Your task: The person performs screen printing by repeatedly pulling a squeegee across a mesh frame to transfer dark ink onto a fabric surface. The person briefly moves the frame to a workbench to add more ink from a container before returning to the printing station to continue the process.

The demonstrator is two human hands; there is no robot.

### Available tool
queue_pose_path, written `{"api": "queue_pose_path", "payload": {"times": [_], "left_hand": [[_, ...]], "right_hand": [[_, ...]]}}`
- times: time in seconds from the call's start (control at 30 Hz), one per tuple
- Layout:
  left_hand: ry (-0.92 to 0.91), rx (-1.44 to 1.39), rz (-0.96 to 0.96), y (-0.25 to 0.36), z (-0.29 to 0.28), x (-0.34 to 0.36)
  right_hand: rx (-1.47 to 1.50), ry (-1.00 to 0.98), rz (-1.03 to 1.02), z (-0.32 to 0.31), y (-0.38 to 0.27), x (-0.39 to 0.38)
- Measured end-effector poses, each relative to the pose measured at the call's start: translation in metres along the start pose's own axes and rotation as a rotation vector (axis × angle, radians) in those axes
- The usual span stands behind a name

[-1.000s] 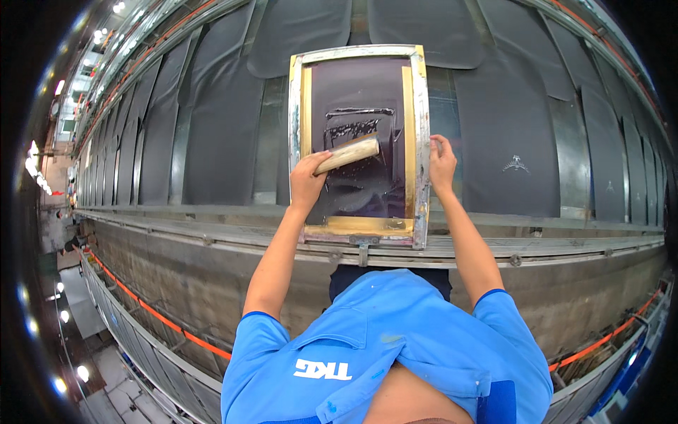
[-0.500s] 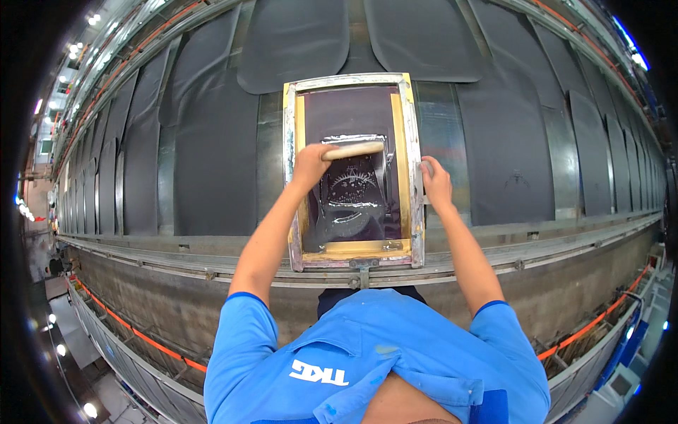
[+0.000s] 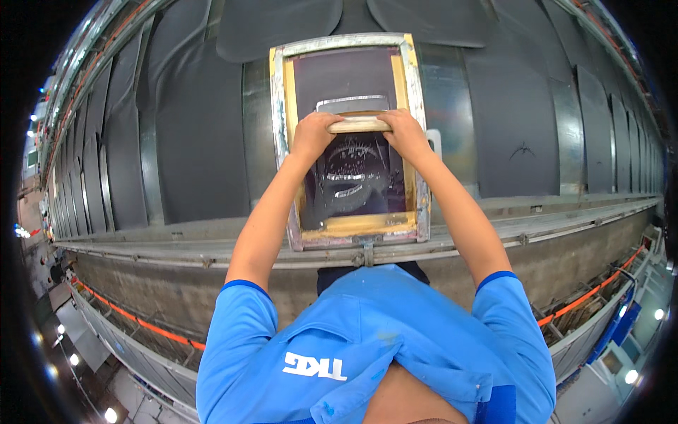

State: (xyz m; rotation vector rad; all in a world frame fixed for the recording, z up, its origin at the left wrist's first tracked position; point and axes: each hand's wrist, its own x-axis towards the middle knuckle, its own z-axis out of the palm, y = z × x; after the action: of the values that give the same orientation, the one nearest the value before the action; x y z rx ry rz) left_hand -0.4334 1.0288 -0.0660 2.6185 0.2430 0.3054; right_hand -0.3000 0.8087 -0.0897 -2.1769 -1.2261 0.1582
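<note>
"As the head view looks down, what does the grip tell?"

"Left hand (image 3: 312,138) and right hand (image 3: 408,134) clasp opposite ends of the pale bar (image 3: 360,125) — presumably for even pressure."

"And where is it?"

"Crosswise inside the frame (image 3: 280,106), over the mesh (image 3: 346,74) — wet streaks (image 3: 346,177) on its near side. Dark sheets (image 3: 205,134) flank the frame."

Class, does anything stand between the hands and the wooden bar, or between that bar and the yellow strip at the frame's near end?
Nothing visible does: the left hand and right hand both hold the wooden bar. Between it and the yellow strip, only shiny streaks show on the dark screen, no solid obstacle.
</note>
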Motion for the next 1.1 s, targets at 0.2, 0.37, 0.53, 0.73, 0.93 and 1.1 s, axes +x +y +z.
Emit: {"api": "queue_pose_path", "payload": {"times": [0.2,0.37,0.53,0.73,0.93,1.1], "left_hand": [[0.013,-0.057,0.068,0.038,0.011,-0.108],[-0.038,-0.034,0.12,0.048,0.007,-0.154],[-0.104,-0.161,-0.182,0.027,-0.019,-0.071],[-0.049,-0.142,-0.209,0.009,-0.022,-0.001],[0.111,-0.096,0.057,0.011,0.017,-0.072],[0.065,-0.082,0.101,0.045,0.012,-0.167]], "right_hand": [[0.071,0.018,0.021,0.01,-0.052,-0.115],[0.11,-0.063,0.033,0.009,-0.073,-0.163],[0.2,0.403,0.379,-0.038,0.023,-0.117],[0.407,0.36,0.607,0.002,0.074,-0.078],[0.3,0.575,0.526,-0.019,0.04,-0.069],[0.254,0.573,0.541,-0.04,0.011,-0.068]]}}
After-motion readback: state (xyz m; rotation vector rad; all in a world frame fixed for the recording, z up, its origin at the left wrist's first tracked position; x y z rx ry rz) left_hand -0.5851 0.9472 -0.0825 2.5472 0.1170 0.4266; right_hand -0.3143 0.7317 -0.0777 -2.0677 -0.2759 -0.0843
